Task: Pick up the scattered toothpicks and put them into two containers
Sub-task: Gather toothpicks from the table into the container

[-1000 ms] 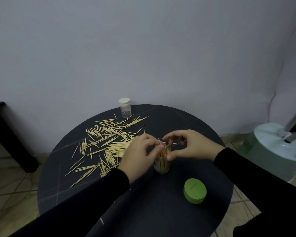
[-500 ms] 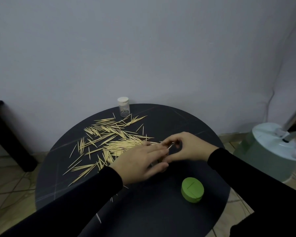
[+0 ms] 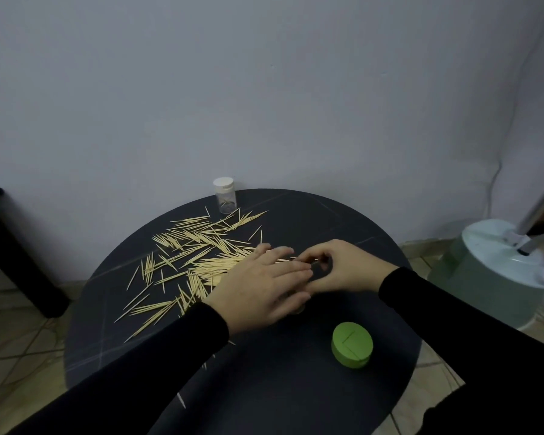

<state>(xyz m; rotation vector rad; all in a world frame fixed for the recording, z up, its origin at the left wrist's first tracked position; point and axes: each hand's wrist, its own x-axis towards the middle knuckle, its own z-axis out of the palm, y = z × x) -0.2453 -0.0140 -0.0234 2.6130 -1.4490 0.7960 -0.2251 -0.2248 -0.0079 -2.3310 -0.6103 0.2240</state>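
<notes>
The toothpicks lie scattered over the left half of the round dark bench, from just below the small clear vial with its white cap at the upper middle of the frame down toward the lower left. A green lid sits on the bench at lower right, well apart from the pile.

The left hand is at the frame's centre, palm down, fingers straight and spread, flat over something of which only a sliver shows at its lower edge; what it covers cannot be made out, though I judge it the second container. It grips nothing. The right hand, just beside it and touching its fingertips, has its fingers curled and pinches a few toothpicks that jut leftward toward the pile.

Most toothpicks remain on the bench, so the task looks far from done. The step in hand appears to be loading a pinched bundle. Next, the left hand would need to clear the opening so the right can stand the picks upright and drop them in, points aligned, without spilling. Thin and light, they may roll or snag crosswise.
</notes>
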